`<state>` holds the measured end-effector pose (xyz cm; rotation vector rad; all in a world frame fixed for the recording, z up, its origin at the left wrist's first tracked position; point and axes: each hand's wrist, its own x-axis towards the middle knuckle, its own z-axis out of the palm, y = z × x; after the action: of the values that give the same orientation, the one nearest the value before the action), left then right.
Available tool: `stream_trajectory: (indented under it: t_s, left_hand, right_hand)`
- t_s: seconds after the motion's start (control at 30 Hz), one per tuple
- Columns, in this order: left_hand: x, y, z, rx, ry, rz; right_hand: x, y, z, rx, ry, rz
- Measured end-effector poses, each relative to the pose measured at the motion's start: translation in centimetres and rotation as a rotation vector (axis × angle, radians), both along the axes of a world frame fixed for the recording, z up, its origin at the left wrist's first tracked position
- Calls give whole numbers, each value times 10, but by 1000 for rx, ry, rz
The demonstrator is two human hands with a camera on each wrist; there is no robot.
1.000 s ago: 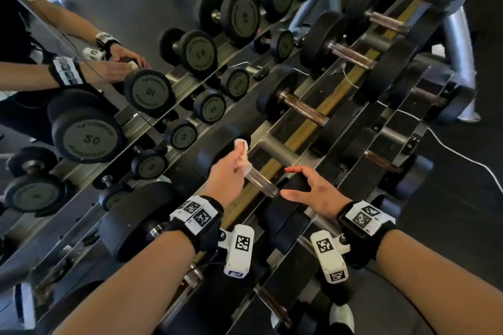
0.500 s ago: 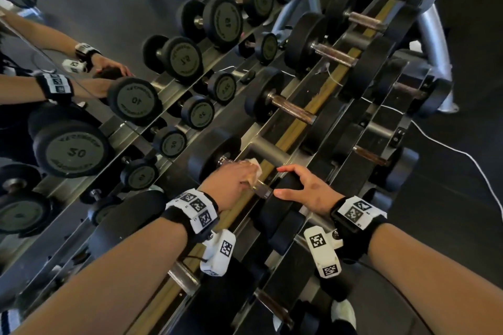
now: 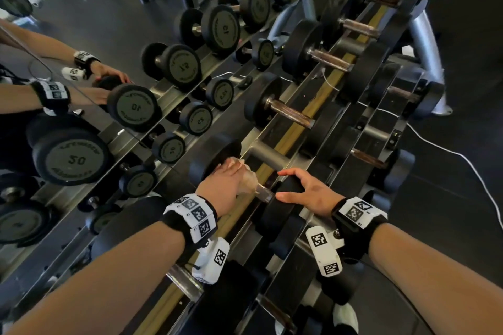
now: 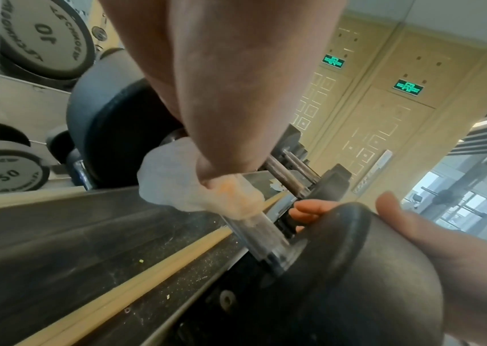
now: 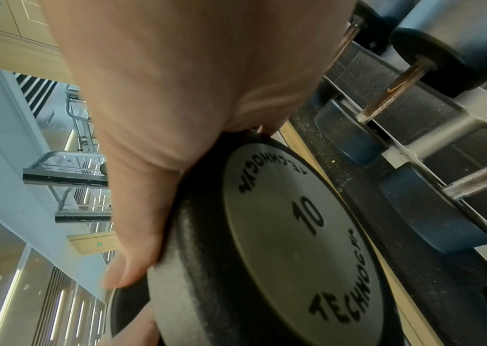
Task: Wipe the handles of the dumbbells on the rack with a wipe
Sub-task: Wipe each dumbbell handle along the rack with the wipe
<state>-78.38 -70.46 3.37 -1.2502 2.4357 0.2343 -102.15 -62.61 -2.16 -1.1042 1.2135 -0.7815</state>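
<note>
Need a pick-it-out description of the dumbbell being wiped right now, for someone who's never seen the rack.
Start at the long black dumbbell rack that runs along the wall mirror, top row. It is the black round-headed dumbbell nearest the person. The left hand wraps a white wipe round its metal handle, the right hand rests on its near head, marked 10; the neighbouring dumbbells are untouched.

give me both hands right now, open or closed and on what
Left hand: closed, gripping the wipe around the dumbbell handle.
Right hand: open, fingers spread over the 10 dumbbell's end weight, steadying it.
</note>
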Motion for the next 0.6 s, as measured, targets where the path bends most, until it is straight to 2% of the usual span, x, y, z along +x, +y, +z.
stream_trajectory:
  t_s: [0.17, 0.27, 0.37, 0.47, 0.6]
  left_hand:
    - [-7, 25, -1, 77, 141, -189]
    - [-12, 22, 4, 160, 59, -269]
    - [-16, 4, 13, 151, -54, -156]
    - [-15, -7, 14, 119, -70, -6]
    - [-17, 19, 4, 84, -11, 74]
  right_hand:
    - [1, 0, -1, 17, -8, -20]
    - [1, 0, 1, 24, -5, -11]
    - [1, -1, 2, 36, -3, -17]
    - [0, -1, 3, 48, 1, -15]
    - [0, 0, 9, 64, 10, -14]
